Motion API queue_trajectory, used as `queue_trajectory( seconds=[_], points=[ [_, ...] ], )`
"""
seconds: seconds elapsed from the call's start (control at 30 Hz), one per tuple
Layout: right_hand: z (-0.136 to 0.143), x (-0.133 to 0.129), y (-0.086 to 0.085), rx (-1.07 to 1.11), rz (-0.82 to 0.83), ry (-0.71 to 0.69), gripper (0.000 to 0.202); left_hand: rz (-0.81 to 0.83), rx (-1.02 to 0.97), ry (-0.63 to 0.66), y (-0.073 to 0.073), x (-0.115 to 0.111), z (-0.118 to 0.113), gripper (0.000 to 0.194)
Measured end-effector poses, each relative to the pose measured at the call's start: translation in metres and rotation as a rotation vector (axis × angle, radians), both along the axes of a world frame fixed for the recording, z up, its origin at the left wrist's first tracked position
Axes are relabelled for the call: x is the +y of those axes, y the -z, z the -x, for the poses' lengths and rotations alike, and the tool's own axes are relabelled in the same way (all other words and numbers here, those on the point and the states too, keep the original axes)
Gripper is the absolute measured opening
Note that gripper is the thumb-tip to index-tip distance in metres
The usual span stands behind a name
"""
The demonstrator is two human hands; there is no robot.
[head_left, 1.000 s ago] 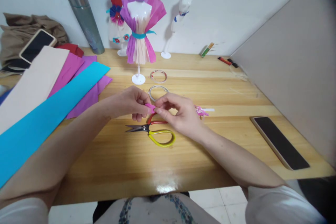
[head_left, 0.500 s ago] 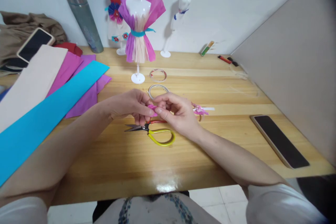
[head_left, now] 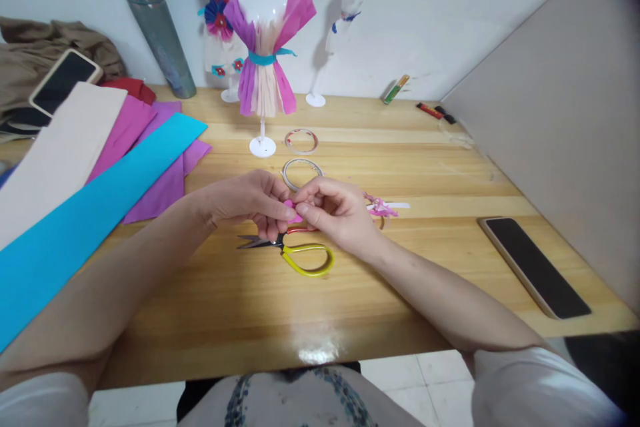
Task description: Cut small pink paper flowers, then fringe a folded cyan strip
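Between my two hands is a small piece of pink crepe paper (head_left: 295,215), held above the table. My left hand (head_left: 260,205) pinches it from the left with thumb and fingers. From the right, my right hand (head_left: 335,212) pinches the same piece, its fingertips almost touching the left thumb. Just below my hands lie scissors with red and yellow handles (head_left: 313,273), blades apart and pointing left; part of the red handle is hidden. Pink paper scraps (head_left: 383,207) lie right of my right hand. A roll of tape (head_left: 301,162) sits just behind my fingers.
A mannequin in a pink and purple paper dress (head_left: 263,83) stands behind, with other small mannequins near the wall. Blue paper (head_left: 110,213) and other folded sheets cover the left side, near a steel flask (head_left: 155,27). A phone (head_left: 535,267) lies at right.
My hands stay almost in place, still pinching the pink paper. The piece has turned slightly and shows more of its lower edge between my fingers.
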State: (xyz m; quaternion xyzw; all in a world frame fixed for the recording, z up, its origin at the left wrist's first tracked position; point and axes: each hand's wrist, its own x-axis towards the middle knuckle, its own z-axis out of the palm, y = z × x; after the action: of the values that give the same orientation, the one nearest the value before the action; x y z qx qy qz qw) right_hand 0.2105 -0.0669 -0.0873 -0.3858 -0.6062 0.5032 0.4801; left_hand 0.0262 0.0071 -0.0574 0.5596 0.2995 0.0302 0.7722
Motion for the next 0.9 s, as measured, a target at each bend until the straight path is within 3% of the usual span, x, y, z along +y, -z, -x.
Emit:
queue_trajectory(
  seconds=[0.17, 0.43, 0.63, 0.8, 0.9],
  points=[
    [-0.004, 0.001, 0.0, 0.078, 0.166, 0.043, 0.032, -0.089, 0.033, -0.041, -0.006, -0.005, -0.003, 0.016],
    [0.001, 0.003, -0.004, -0.044, 0.322, 0.081, 0.045, -0.457, 0.282, -0.181, -0.01, -0.02, -0.016, 0.025],
    [0.001, 0.005, -0.004, -0.117, 0.293, 0.108, 0.042, -0.529, 0.344, -0.191, -0.012, -0.027, -0.018, 0.026],
    [-0.002, 0.004, -0.002, -0.135, 0.208, 0.049, 0.035, -0.583, 0.378, -0.197, -0.011, -0.026, -0.017, 0.025],
    [-0.002, 0.005, 0.004, -0.216, 0.116, 0.114, 0.025, -0.555, 0.338, -0.216, -0.008, -0.025, -0.016, 0.024]
  ],
)
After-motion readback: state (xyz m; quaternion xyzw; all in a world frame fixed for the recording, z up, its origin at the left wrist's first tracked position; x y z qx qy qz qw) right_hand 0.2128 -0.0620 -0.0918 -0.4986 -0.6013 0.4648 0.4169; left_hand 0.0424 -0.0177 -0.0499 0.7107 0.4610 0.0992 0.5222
